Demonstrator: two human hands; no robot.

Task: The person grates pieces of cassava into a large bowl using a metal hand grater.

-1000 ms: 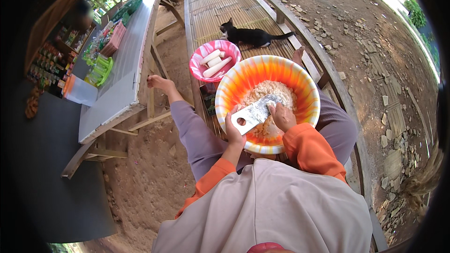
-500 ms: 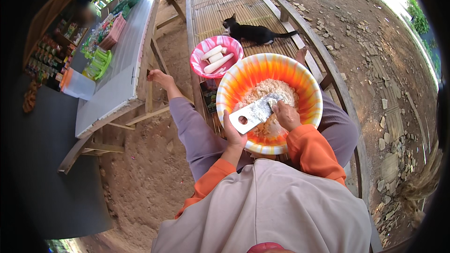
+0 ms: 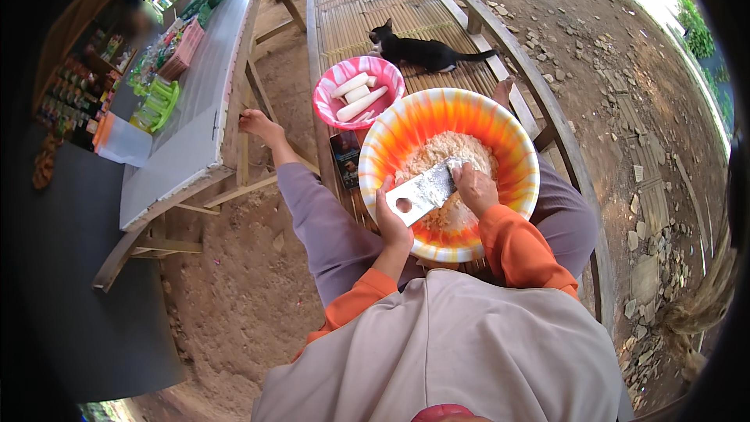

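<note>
A big orange and yellow striped bowl (image 3: 406, 133) rests on my lap, holding a heap of pale grated pulp (image 3: 457, 152). A flat metal grater (image 3: 422, 191) with a round hole lies slanted across the bowl. My left hand (image 3: 391, 223) grips its lower end at the bowl's near rim. My right hand (image 3: 473, 187) presses down on the grater's upper part; whatever it holds is hidden under the fingers. Beyond the bowl sits a pink bowl (image 3: 332, 105) with peeled white root pieces (image 3: 355, 94).
I sit astride a slatted bamboo bench (image 3: 351, 0). A black cat (image 3: 418, 51) lies on it beyond the bowls. A grey table (image 3: 195, 133) with green and pink items stands to the left over sandy ground. Stony dirt lies to the right.
The view has shifted slightly. My right hand has slid a little along the grater; my left hand keeps the same hold.
</note>
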